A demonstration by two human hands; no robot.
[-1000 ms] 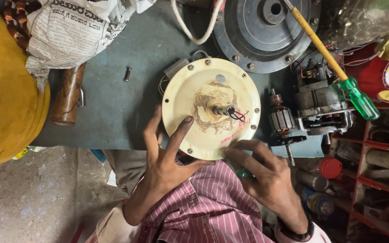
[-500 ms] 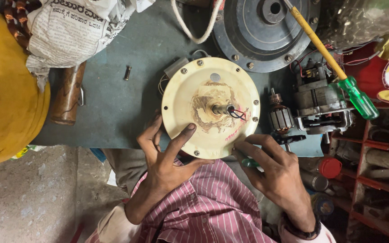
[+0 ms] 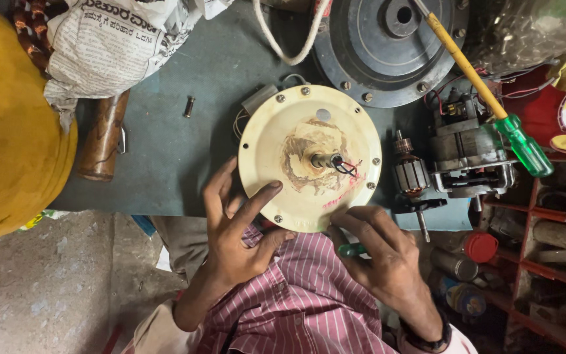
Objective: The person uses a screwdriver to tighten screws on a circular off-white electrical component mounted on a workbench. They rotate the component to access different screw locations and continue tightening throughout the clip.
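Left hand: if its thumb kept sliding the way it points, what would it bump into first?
Probably the short metal shaft in the middle of the cream round cover. The left hand has its thumb lying on that cover, pointing there.

cream motor cover [image 3: 309,157] looks like painted metal, matt and kinda grimy with a rusty stain round the steel shaft [image 3: 325,160], sitting on a dull green surface [image 3: 178,151] next to a dark cast-metal pulley disc [image 3: 388,46], crumpled newspaper [image 3: 109,46] and a glossy green plastic screwdriver handle [image 3: 525,145]
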